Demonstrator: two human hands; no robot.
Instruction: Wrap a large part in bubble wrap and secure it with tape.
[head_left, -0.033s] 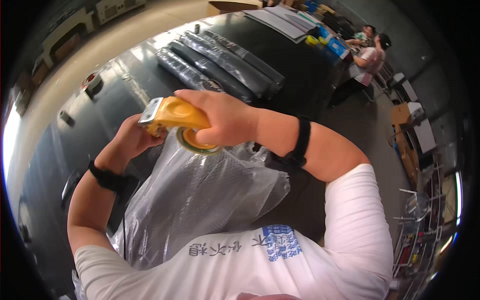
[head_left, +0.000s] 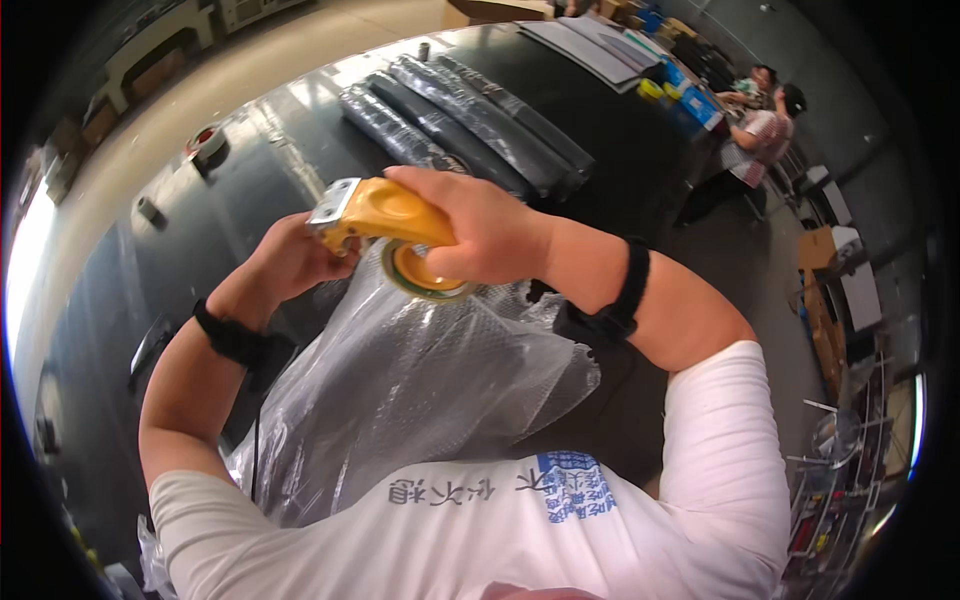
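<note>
My right hand is wrapped round a yellow handheld tape dispenser with a metal front. A roll of tape sits on the dispenser's underside. Close by the metal front, my left hand has its fingers bent together; whatever they pinch is hidden behind the dispenser. Below both hands, a large sheet of clear bubble wrap hangs in folds over the near edge of the dark table towards my body.
Several dark rolls in clear film lie beyond my right hand. On the left stand a tape roll and a small cylinder. Flat grey sheets lie at the far end. Two people are off to the right, near boxes.
The whole view has shifted slightly, so the table, the rolls and both hands appear a little further right. Both hands keep their places round the tape dispenser.
</note>
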